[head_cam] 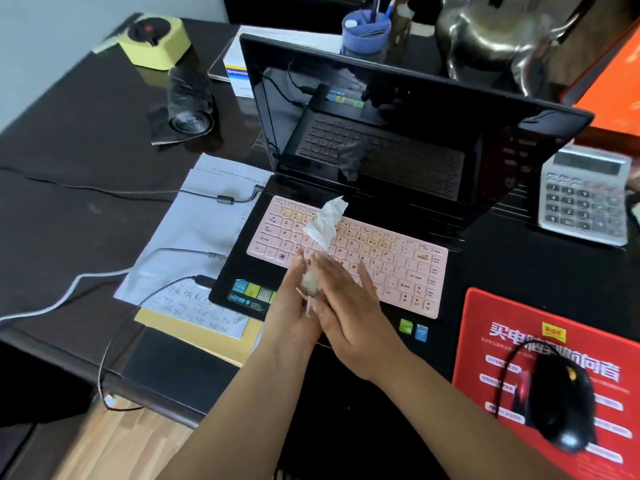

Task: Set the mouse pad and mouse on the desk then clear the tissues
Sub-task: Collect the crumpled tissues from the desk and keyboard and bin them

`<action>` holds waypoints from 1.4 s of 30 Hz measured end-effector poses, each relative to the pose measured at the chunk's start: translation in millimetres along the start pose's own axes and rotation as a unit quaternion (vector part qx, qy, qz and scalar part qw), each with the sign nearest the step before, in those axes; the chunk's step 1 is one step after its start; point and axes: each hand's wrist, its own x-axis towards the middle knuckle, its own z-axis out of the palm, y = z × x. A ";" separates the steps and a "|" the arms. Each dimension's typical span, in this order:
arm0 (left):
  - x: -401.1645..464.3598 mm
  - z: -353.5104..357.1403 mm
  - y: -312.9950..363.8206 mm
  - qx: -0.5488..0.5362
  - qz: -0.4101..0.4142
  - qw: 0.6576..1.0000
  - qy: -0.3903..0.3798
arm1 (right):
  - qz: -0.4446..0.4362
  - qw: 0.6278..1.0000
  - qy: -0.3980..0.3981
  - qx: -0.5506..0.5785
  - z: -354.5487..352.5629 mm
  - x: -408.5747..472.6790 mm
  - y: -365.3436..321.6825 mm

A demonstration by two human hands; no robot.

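Note:
A red mouse pad (491, 327) with white print lies on the dark desk at the lower right. A black wired mouse (562, 407) rests on it. Over the laptop's palm rest my left hand (294, 317) and my right hand (349, 317) are pressed together around a crumpled white tissue (310, 284). A long twisted part of the tissue (327, 220) sticks up from between my hands above the pink keyboard.
An open black laptop (398, 126) with a pink keyboard cover (381, 251) fills the middle. Papers (201, 220) and cables (86, 188) lie to its left. A calculator (585, 195) stands at the right. A yellow box (156, 39), a blue pen cup (365, 32) and a metal kettle (498, 32) stand at the back.

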 end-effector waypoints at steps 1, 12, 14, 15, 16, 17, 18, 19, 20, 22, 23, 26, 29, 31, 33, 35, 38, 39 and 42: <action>2.9 -2.3 4.4 -0.060 0.016 0.998 0.004 | 0.015 0.999 0.037 0.016 -2.1 6.6 3.8; 22.4 -33.8 61.0 -0.180 -0.010 0.984 -0.006 | 0.218 0.956 -0.047 -0.193 20.8 109.0 68.0; 26.3 -38.3 70.3 -0.175 -0.018 0.984 -0.017 | 0.199 0.955 -0.028 -0.217 30.8 106.1 67.7; 28.3 -39.9 73.6 -0.171 -0.023 0.985 -0.021 | 0.183 0.959 -0.004 -0.217 34.4 101.4 65.6; 30.3 -41.1 77.1 -0.167 -0.029 0.985 -0.026 | 0.171 0.964 0.023 -0.201 38.8 96.6 63.2; 31.5 -42.1 79.1 -0.164 -0.035 0.985 -0.028 | 0.154 0.969 0.045 -0.188 42.2 92.4 59.7; 34.4 -42.3 79.8 -0.154 -0.048 0.986 -0.032 | 0.148 0.969 0.063 -0.186 43.8 86.1 54.9; 36.2 -44.3 79.9 -0.152 -0.050 0.987 -0.034 | 0.142 0.971 0.076 -0.174 45.8 83.5 50.6; 39.0 -44.8 79.4 -0.145 -0.055 0.987 -0.035 | 0.150 0.971 0.086 -0.165 47.4 79.5 49.8; 41.8 -43.4 79.0 -0.122 -0.061 0.990 -0.036 | 0.157 0.971 0.113 -0.144 48.5 74.9 44.4; 43.1 -43.0 77.2 -0.108 -0.058 0.992 -0.032 | 0.175 0.967 0.141 -0.119 46.7 72.0 37.2; 43.0 -38.8 70.6 -0.071 -0.041 0.996 -0.027 | 0.228 0.938 0.261 -0.029 36.9 60.6 13.4; 39.6 -33.0 56.3 -0.042 -0.064 0.995 -0.058 | 0.208 0.920 0.330 -0.017 24.8 48.0 -17.3; 27.4 -22.2 41.7 -0.001 -0.102 0.991 -0.089 | 0.196 0.918 0.342 -0.050 19.9 33.9 -30.9; 14.3 -8.9 28.2 0.035 -0.127 0.985 -0.107 | 0.199 0.919 0.331 -0.075 17.9 18.0 -35.1; 1.9 2.9 16.7 0.061 -0.142 0.981 -0.117 | 0.201 0.923 0.318 -0.080 14.5 1.2 -37.0; -19.1 14.1 -9.2 0.138 -0.165 0.967 -0.134 | 0.221 0.914 0.326 -0.099 6.9 -33.6 -39.6; -28.5 20.7 -24.4 0.164 -0.177 0.960 -0.146 | 0.235 0.905 0.336 -0.110 1.9 -51.1 -41.0; -41.4 28.3 -58.8 0.206 -0.184 0.946 -0.169 | 0.265 0.890 0.352 -0.119 -0.6 -85.8 -43.3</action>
